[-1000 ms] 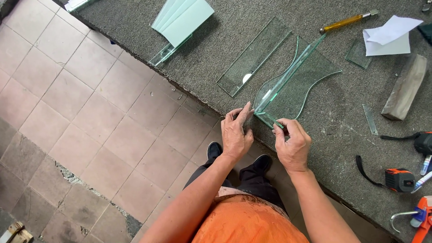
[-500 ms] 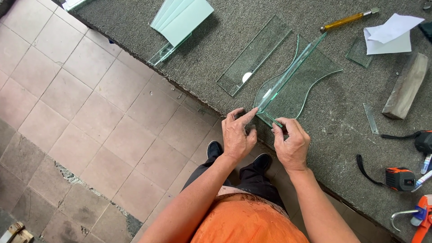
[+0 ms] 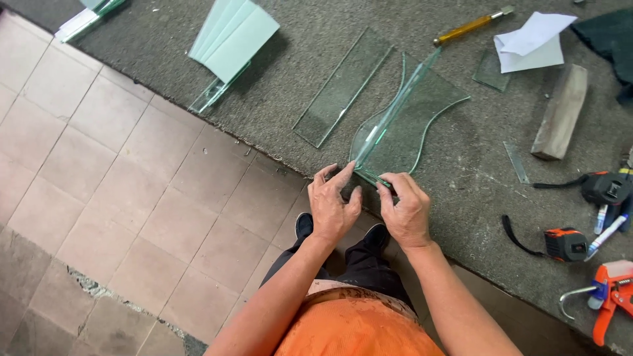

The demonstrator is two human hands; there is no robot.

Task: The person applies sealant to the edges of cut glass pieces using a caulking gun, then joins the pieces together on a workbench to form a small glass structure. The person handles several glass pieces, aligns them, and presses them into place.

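Observation:
Both my hands are at the near end of a set of clear glass pieces on a grey felt-covered table (image 3: 461, 178). A narrow glass strip (image 3: 395, 112) stands on edge along a flat curved glass piece (image 3: 415, 128). My left hand (image 3: 333, 204) pinches the near end of the upright strip with fingertips. My right hand (image 3: 403, 207) grips the near corner of the curved piece beside it. A rectangular glass pane (image 3: 343, 89) lies flat just to the left.
A stack of pale green glass sheets (image 3: 234, 36) lies far left, a yellow-handled glass cutter (image 3: 471, 25) and white paper (image 3: 531, 43) at the back. A wooden block (image 3: 560, 112), tape measure (image 3: 564, 244), markers and an orange tool (image 3: 610, 300) are on the right. Tiled floor lies on the left.
My hands have barely shifted; the fingers stay at the near end of the glass pieces and the glass has not visibly moved.

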